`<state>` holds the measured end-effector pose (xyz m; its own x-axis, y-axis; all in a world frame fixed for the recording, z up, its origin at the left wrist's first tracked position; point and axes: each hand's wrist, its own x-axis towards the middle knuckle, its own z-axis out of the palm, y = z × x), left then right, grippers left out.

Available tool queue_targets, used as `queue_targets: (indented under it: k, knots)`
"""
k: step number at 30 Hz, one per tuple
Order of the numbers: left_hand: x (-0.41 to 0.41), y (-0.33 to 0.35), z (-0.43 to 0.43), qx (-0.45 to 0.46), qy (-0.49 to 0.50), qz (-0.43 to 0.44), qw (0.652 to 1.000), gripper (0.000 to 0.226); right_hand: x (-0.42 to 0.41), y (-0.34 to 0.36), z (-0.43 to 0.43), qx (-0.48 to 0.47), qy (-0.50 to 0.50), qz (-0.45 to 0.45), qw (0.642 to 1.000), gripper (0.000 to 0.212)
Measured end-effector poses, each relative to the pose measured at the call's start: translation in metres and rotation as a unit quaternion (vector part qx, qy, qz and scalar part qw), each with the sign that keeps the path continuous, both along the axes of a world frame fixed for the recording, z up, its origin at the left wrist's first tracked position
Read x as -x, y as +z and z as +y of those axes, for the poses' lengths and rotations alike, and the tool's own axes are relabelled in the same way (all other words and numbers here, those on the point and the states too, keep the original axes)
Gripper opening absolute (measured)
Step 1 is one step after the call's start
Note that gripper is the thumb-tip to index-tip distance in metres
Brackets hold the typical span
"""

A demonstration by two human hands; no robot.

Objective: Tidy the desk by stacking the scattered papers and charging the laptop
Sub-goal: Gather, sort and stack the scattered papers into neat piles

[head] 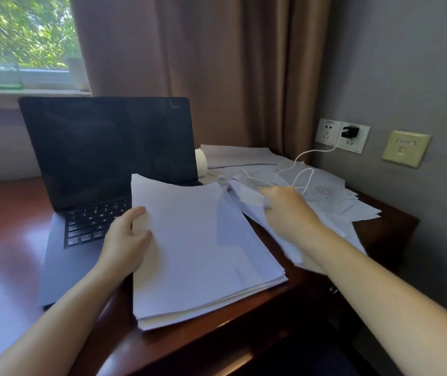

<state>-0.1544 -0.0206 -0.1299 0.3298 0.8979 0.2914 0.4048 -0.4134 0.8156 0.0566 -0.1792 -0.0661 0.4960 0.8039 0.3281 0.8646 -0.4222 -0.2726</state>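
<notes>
paper stack point(200, 251) right of laptop point(103, 158)

daylight enters by a window point(21, 31) at 10 o'clock. a brown curtain point(203, 63) hangs at 12 o'clock. the grey wall point(406, 63) at 2 o'clock bears a white socket plate point(328, 131). the reddish tabletop point(5, 207) gleams at 9 o'clock.

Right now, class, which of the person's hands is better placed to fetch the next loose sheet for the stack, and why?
The right. The right hand is over the scattered papers; the left hand grips the stack by its left edge, away from them.
</notes>
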Motion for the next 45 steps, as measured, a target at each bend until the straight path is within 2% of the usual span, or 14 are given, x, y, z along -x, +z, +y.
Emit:
queue_targets:
  k: [5, 8, 9, 11, 14, 17, 19, 21, 23, 25, 29, 37, 41, 45]
  knots:
    - [0.002, -0.002, 0.002, 0.012, -0.009, -0.004, 1.000, 0.045, 0.024, -0.002, 0.048, 0.041, 0.030, 0.113, 0.992, 0.021]
    - [0.002, 0.001, 0.001, 0.017, -0.020, -0.005, 1.000, 0.023, 0.044, -0.004, 0.068, 0.021, 0.075, 0.214, 0.974, 0.019]
    - [0.001, 0.003, 0.000, 0.018, -0.026, -0.021, 0.999, 0.019, 0.052, -0.005, 0.072, 0.020, 0.102, 0.274, 0.956, 0.027]
    - [0.001, 0.006, -0.002, 0.042, -0.034, -0.061, 0.997, 0.035, 0.063, -0.009, 0.077, 0.063, 0.128, 0.346, 0.927, 0.051]
    - [0.000, 0.006, -0.003, 0.029, -0.024, -0.031, 0.999, 0.040, 0.060, -0.014, 0.077, 0.037, 0.153, 0.291, 0.944, 0.051]
    - [-0.004, 0.002, -0.003, -0.030, 0.012, 0.055, 0.998, 0.019, 0.036, -0.016, 0.065, -0.004, 0.113, 0.144, 0.983, 0.038]
    - [-0.005, 0.001, -0.002, -0.028, 0.014, 0.060, 0.998, 0.015, 0.026, -0.018, 0.048, 0.069, 0.093, 0.072, 0.991, 0.065]
    - [-0.004, 0.000, 0.000, -0.028, 0.018, 0.061, 0.998, 0.019, 0.025, -0.021, 0.031, 0.161, 0.094, 0.064, 0.980, 0.095]
    - [-0.002, 0.000, 0.003, -0.031, 0.021, 0.054, 0.998, 0.018, 0.028, -0.029, 0.017, 0.195, 0.086, 0.067, 0.975, 0.103]
    - [-0.002, 0.000, 0.004, -0.040, 0.030, 0.039, 0.998, 0.018, 0.027, -0.036, 0.010, 0.175, 0.049, 0.059, 0.981, 0.091]
    - [0.000, 0.001, 0.008, -0.036, 0.055, 0.009, 0.998, 0.022, 0.021, -0.043, 0.002, 0.136, 0.008, -0.033, 0.990, 0.016]
    - [0.007, 0.003, 0.013, 0.047, 0.060, -0.080, 0.994, 0.022, 0.022, -0.030, -0.019, 0.056, 0.062, -0.085, 0.993, 0.020]
    - [0.007, 0.005, 0.003, 0.018, 0.008, -0.025, 1.000, 0.010, 0.039, -0.003, -0.027, 0.011, 0.121, -0.099, 0.988, 0.022]
    - [0.006, 0.008, -0.001, -0.023, 0.007, 0.024, 0.999, 0.017, 0.048, 0.026, -0.030, -0.053, 0.130, -0.094, 0.986, 0.029]
